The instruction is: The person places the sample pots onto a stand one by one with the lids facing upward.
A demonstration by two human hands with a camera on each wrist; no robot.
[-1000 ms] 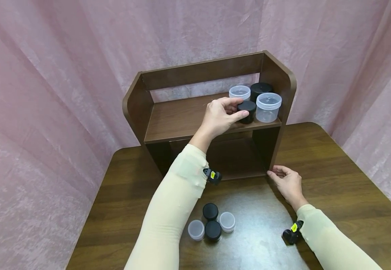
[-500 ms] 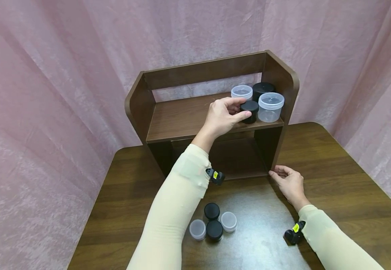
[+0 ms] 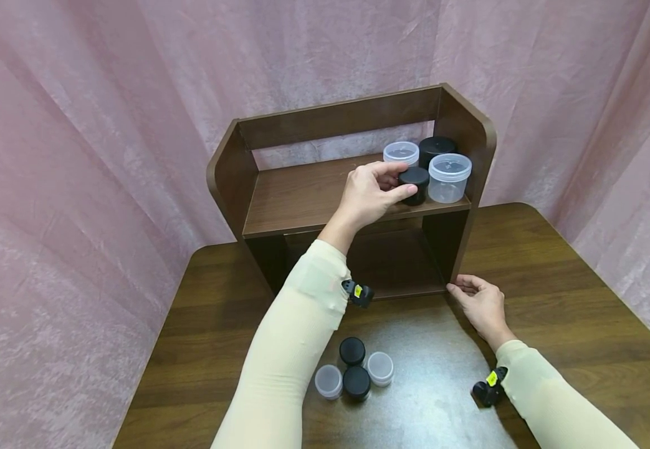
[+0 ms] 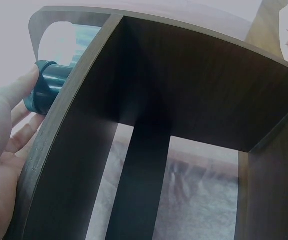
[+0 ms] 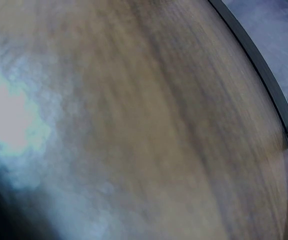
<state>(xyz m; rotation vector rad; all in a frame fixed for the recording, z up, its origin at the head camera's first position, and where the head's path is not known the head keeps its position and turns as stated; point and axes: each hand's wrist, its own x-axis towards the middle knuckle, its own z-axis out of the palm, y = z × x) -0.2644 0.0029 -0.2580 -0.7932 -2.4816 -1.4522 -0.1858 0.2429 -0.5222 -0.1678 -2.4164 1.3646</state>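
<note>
In the head view my left hand (image 3: 366, 193) pinches a small black-lidded jar (image 3: 414, 186) between thumb and fingers, at the front of the upper shelf. The left wrist view shows the same dark jar (image 4: 49, 85) on its side of the shelf edge. Close around it stand a clear lidded jar (image 3: 449, 179), another clear jar (image 3: 401, 153) and a black-lidded jar (image 3: 437, 149). My right hand (image 3: 480, 305) holds the lower front corner of the brown shelf unit (image 3: 302, 193), thumb at the front edge, fingers on the outer side.
On the wooden table (image 3: 218, 355), several small jars stand together: a rear black-lidded one (image 3: 352, 352), a front black-lidded one (image 3: 356, 382), and white-lidded ones left (image 3: 328, 381) and right (image 3: 381, 368). Pink curtains (image 3: 106, 156) hang behind. The unit has a lower compartment (image 3: 383, 262).
The head view has shifted slightly. Both hands keep the same places, and the jar stays in my left hand at the shelf front.
</note>
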